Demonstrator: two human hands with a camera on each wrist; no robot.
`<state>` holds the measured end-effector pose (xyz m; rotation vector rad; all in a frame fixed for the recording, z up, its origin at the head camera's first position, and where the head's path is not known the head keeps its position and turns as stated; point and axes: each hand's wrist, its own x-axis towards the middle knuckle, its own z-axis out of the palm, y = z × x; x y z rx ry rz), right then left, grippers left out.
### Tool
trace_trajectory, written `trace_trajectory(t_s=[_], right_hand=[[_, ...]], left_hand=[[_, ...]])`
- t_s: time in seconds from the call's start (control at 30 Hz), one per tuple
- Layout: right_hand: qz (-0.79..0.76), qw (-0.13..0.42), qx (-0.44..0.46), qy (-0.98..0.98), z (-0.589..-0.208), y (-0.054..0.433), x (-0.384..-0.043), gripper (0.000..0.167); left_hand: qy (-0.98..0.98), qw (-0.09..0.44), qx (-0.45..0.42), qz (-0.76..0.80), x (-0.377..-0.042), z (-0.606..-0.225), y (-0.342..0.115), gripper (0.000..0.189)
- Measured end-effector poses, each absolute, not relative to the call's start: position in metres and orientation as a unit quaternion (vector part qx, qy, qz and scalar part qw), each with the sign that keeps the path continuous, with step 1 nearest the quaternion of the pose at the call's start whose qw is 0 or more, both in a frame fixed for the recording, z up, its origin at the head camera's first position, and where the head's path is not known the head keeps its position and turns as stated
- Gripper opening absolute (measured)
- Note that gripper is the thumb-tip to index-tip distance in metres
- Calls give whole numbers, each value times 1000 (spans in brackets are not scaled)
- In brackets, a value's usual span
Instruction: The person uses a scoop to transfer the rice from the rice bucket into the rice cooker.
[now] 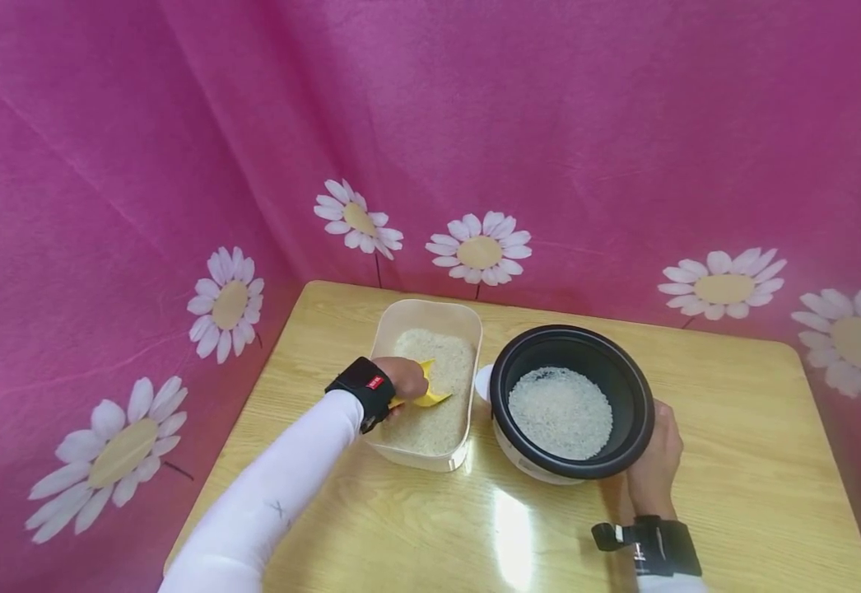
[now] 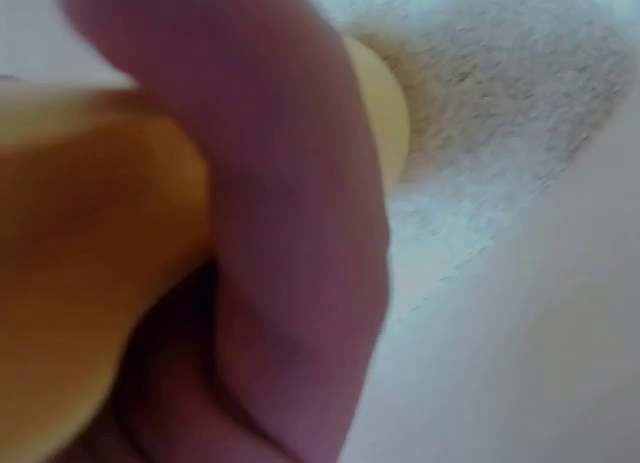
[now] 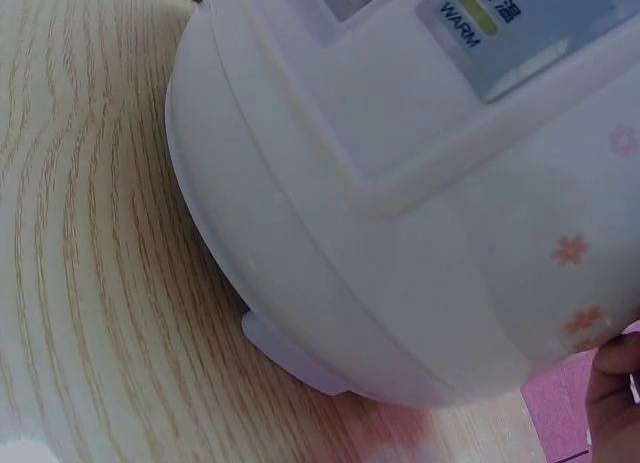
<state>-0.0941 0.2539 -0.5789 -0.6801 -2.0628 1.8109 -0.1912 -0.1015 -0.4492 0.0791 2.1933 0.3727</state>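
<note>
My left hand (image 1: pixel 403 379) grips a yellow scoop (image 1: pixel 432 399) inside a pale plastic bin (image 1: pixel 430 464) of rice (image 1: pixel 438 350). Close up in the left wrist view, a curled finger (image 2: pixel 290 203) wraps the scoop's handle, with rice beyond. To the right of the bin stands a white rice cooker (image 3: pixel 330 203), lidless. Its black inner pot (image 1: pixel 500 371) has rice (image 1: pixel 560 412) over the bottom. My right hand (image 1: pixel 656 453) holds the cooker's right side; its fingertips (image 3: pixel 612 368) show at the lower right of the right wrist view. The cooker's right handle is hidden.
Both containers stand on a light wooden table (image 1: pixel 742 436). A pink curtain (image 1: pixel 549 123) with white daisies hangs close behind the table and along its left side. A white side handle (image 1: pixel 483 383) of the cooker points toward the bin.
</note>
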Motion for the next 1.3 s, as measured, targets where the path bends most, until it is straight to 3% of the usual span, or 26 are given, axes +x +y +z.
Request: trace_trajectory(t_s=[0.27,0.47,1.07,1.3], right_hand=[[625,157,-229,-730,-578,253,-93,47],[626,160,-233,-727,-578,255,-95,46],[630,151,-247,-720,-576,253,-96,45],[750,142,-256,-593,-574,249,-96,44]], left_hand=[[900,419,71,97,-202,-453,-99,31],[908,401,98,71,-205,-462,-98,43],[873,412,39,259,-195,-490,-114,53],[860,418,51,288,-197,-501,-122,55]])
